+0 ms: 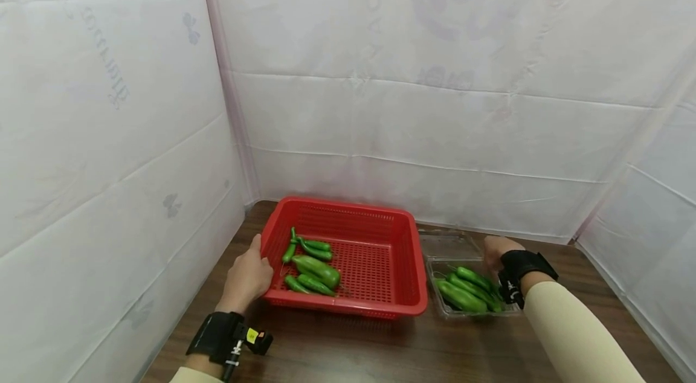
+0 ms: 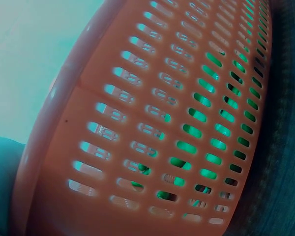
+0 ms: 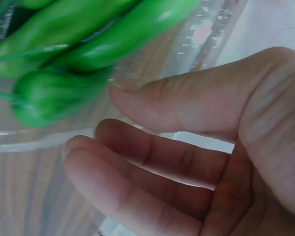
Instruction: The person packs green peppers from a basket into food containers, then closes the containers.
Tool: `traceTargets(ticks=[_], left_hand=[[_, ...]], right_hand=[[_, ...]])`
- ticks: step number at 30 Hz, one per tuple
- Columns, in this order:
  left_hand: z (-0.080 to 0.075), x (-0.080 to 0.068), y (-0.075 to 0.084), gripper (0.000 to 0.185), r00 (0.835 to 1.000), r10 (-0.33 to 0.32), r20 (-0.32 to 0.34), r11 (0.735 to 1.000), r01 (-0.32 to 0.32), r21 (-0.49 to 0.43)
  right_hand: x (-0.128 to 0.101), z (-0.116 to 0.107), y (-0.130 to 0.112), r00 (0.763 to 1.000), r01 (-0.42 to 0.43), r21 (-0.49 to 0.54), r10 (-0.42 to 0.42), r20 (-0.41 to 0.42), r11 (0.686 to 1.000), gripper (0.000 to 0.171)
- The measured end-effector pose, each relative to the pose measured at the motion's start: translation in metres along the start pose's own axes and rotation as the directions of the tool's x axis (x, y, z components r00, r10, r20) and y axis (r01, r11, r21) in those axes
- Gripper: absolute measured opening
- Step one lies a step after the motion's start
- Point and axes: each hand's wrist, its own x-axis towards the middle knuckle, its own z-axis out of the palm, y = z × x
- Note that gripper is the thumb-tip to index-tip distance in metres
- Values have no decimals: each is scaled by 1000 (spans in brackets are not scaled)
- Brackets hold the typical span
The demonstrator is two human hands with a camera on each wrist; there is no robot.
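Note:
A red slotted basket (image 1: 348, 206) stands on the brown table with several green peppers (image 1: 315, 268) in its left half. My left hand (image 1: 247, 277) grips the basket's left front corner, thumb up at the rim. The left wrist view shows the basket wall (image 2: 137, 98) close up, with green showing through its slots. To the right is a clear plastic container (image 1: 435, 286) holding more green peppers (image 1: 467, 289). My right hand (image 1: 497, 250) is at its far right corner. In the right wrist view that hand (image 3: 93, 118) holds nothing, fingers loosely bent, thumb tip at the container's wall (image 3: 29, 137) beside the peppers (image 3: 49, 93).
White sheeting walls close in the table (image 1: 380, 347) at the left, back and right. The container's clear lid (image 1: 448, 244) lies open behind it. Bare brown tabletop runs along the front edge.

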Motion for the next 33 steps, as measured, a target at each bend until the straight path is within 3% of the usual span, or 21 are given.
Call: traceTargets(ticks=[5, 9, 12, 16, 20, 24, 30, 33], left_hand=[[-2, -1, -1, 68, 1000, -12, -2, 1000, 12, -7], [-4, -2, 0, 68, 1000, -10, -8, 1000, 10, -3], [-5, -2, 1, 68, 1000, -8, -13, 1000, 8, 1], [-3, -2, 3, 69, 1000, -6, -10, 1000, 6, 3], [-1, -5, 6, 68, 1000, -15, -12, 1000, 15, 0], [1, -8, 9, 69, 1000, -29, -12, 1000, 29, -4], [3, -12, 13, 68, 999, -35, -19, 999, 34, -17], [3, -13, 15, 68, 999, -47, -20, 999, 47, -15]], right_hand=[[6, -19, -20, 996, 50, 6, -50, -73, 999, 28], [18, -38, -48, 986, 78, 74, -66, -154, 994, 28], [29, -51, -73, 961, 123, 95, -95, -258, 988, 25], [40, -62, -111, 923, 184, 44, -157, -350, 982, 24], [49, -64, -150, 905, 251, -26, -245, -348, 968, 19], [61, -52, -186, 877, 363, -69, -365, -312, 929, 15], [66, -24, -231, 852, 504, -40, -505, -137, 863, 30], [63, -14, -251, 829, 550, -43, -551, -97, 834, 20]])
